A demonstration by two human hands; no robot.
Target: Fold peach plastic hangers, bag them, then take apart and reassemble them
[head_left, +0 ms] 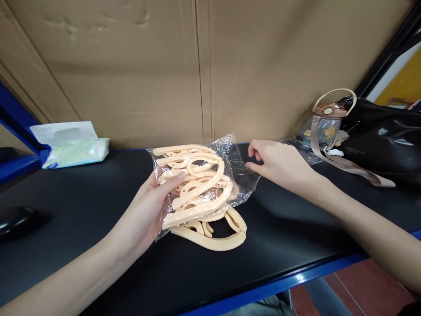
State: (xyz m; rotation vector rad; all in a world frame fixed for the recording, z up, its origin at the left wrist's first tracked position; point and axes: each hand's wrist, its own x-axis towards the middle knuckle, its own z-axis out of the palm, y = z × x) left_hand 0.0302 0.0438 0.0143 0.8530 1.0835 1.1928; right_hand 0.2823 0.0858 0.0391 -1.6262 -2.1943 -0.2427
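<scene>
A clear plastic bag [197, 182] packed with several peach-coloured plastic pieces, which look like folded hangers, is gripped at its left side by my left hand [154, 197], thumb on top. Its loose, crinkled end spreads to the right. At that end my right hand [271, 160] has thumb and forefinger close to the film's edge; whether they pinch it is hard to make out. Another peach piece [223, 241] lies on the black table just below the bag, partly covered by it.
A tissue pack [77, 151] lies at the back left, and a black mouse [16, 219] at the left edge. Cardboard [131, 74] stands behind the table [279, 245]. At the right are a strapped water bottle [325, 127] and a black bag [384, 140].
</scene>
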